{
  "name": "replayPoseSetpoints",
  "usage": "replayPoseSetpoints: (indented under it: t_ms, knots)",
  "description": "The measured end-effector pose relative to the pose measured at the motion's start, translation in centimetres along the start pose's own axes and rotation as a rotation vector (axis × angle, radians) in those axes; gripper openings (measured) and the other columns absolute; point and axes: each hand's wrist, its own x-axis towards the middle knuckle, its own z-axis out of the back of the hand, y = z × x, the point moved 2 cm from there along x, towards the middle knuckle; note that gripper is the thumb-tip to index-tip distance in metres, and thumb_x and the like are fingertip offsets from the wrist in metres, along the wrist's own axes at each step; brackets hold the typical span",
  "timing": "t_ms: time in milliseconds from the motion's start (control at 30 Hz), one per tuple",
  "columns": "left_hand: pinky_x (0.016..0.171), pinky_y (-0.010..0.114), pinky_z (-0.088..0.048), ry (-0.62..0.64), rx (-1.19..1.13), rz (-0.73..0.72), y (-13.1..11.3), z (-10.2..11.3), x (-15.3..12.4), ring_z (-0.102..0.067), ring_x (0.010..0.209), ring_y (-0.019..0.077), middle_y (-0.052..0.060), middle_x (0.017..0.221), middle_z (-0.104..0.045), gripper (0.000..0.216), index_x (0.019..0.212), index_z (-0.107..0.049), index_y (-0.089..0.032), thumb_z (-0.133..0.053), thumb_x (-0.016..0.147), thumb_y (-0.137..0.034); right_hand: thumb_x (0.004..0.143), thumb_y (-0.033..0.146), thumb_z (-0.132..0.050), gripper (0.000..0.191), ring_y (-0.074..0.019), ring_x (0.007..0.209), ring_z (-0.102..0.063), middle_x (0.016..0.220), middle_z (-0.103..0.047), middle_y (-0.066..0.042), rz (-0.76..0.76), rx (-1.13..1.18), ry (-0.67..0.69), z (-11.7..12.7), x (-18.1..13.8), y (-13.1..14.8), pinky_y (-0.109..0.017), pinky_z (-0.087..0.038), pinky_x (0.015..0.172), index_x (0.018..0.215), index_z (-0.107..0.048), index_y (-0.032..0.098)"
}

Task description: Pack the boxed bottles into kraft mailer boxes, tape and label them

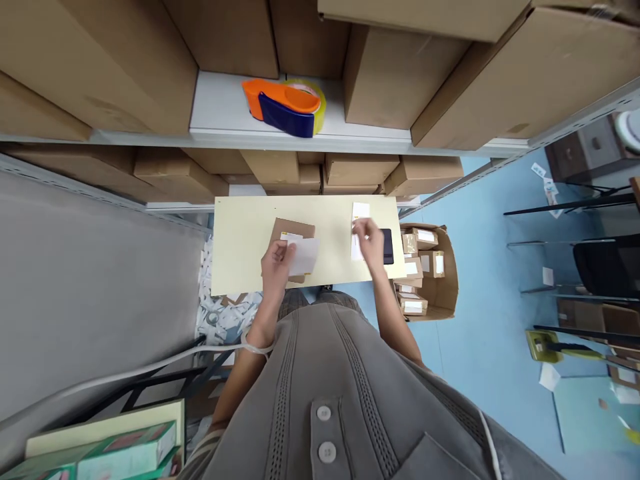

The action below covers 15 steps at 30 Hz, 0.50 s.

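Several labelled boxes already sit in a carton; one cardboard package remains by the tabletop's near edge, partly under a white sheet the left hand pinches. Whether the right hand grips anything is unclear.

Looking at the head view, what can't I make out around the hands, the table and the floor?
All in the head view:
- Right hand: blurred; contact with the white strip can't be told.
- Brown package: partly hidden by the white sheet and left hand.
- Black device: left part hidden by the right hand.
- Labels in the floor carton: print too small.
- Green boxes: cut off by the bottom edge.
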Motion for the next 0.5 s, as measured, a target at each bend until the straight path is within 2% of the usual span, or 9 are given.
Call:
replayPoseSetpoints:
  t_ms: [100,133,267,367,500]
  knots:
    - [0.076,0.027,-0.05,0.048,0.082,-0.113,-0.5,0.2,0.2,-0.063,0.086,0.0162,0.004,0.089,-0.066,0.025,0.078,-0.059,-0.02,-0.066,0.079,-0.044,0.09,0.042,-0.053,0.02,-0.0169,0.072,-0.059,0.076,-0.063,0.0,0.003,0.133,0.276,-4.5,-5.8,4.6,-0.029,-0.045,0.073,0.087,-0.062,0.024]
    - [0.077,0.028,-0.05,0.08,0.104,-0.143,-0.7,0.2,0.1,-0.063,0.086,0.0162,0.004,0.089,-0.065,0.024,0.078,-0.06,-0.02,-0.066,0.08,-0.043,0.091,0.042,-0.052,0.02,-0.0166,0.071,-0.06,0.076,-0.063,0.0,-0.003,0.155,0.298,-5.7,-7.1,5.5,-0.029,-0.045,0.072,0.088,-0.062,0.024]
    - [0.079,0.028,-0.05,0.246,0.119,-0.172,-1.6,0.4,-0.4,-0.063,0.082,0.0155,0.002,0.083,-0.064,0.02,0.084,-0.062,-0.019,-0.065,0.081,-0.039,0.094,0.044,-0.047,0.024,-0.0155,0.07,-0.057,0.075,-0.061,0.0,0.007,0.17,0.173,-8.1,-8.7,7.0,-0.028,-0.044,0.07,0.086,-0.057,0.024]
    - [0.083,0.029,-0.05,0.309,0.101,-0.182,-2.3,0.9,-0.6,-0.064,0.084,0.0151,0.002,0.087,-0.065,0.019,0.089,-0.062,-0.02,-0.065,0.082,-0.037,0.094,0.042,-0.047,0.021,-0.0149,0.07,-0.054,0.076,-0.058,0.001,0.043,0.075,0.097,-8.2,-8.6,7.3,-0.028,-0.043,0.069,0.085,-0.052,0.024]
    - [0.085,0.028,-0.049,0.378,0.064,-0.191,-3.2,1.5,-0.8,-0.063,0.086,0.0152,0.002,0.087,-0.065,0.019,0.085,-0.061,-0.019,-0.062,0.085,-0.038,0.093,0.04,-0.047,0.019,-0.0154,0.074,-0.055,0.08,-0.058,0.0,0.068,-0.036,0.049,-8.3,-9.6,7.7,-0.027,-0.042,0.067,0.086,-0.051,0.023]
